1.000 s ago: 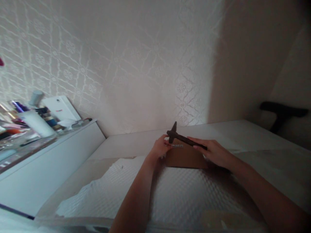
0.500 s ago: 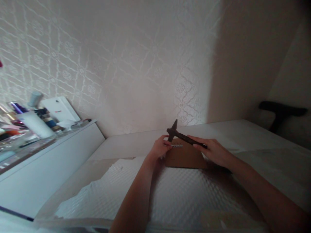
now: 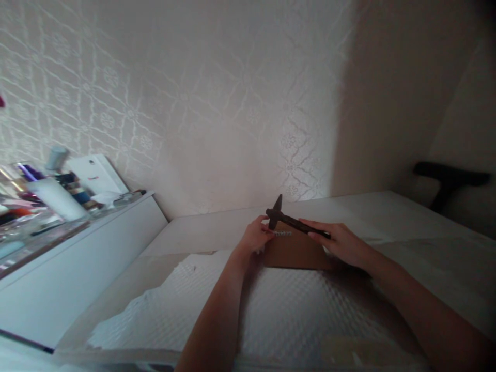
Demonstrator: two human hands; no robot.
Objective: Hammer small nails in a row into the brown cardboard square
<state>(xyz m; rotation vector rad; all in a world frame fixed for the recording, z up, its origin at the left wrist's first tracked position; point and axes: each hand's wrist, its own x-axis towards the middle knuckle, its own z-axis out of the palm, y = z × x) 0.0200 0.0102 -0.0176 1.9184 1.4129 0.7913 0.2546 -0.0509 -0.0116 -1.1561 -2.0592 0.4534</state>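
Observation:
My right hand (image 3: 336, 238) is wrapped round the handle of a dark hammer (image 3: 294, 222). The hammer's head is over the far left part of a brown cardboard piece (image 3: 296, 254), right beside my left fingers. My left hand (image 3: 256, 235) lies at the cardboard's left edge with its fingertips pinched together; whatever they hold is too small and too hidden to name. A short row of small silvery pieces (image 3: 283, 233) runs across the cardboard, its left end near my left fingertips. Under the cardboard lies a white bubble-textured sheet (image 3: 294, 305).
A white cabinet (image 3: 89, 268) stands at the left, with bottles, tubes and a white box (image 3: 96, 175) crowded on its top. Patterned wallpaper (image 3: 217, 103) rises behind the table. At the right there is a dark T-shaped object (image 3: 451, 175).
The hammer's head has dropped very slightly towards the cardboard. My left hand stays in the same place, and my right hand keeps its hold on the handle.

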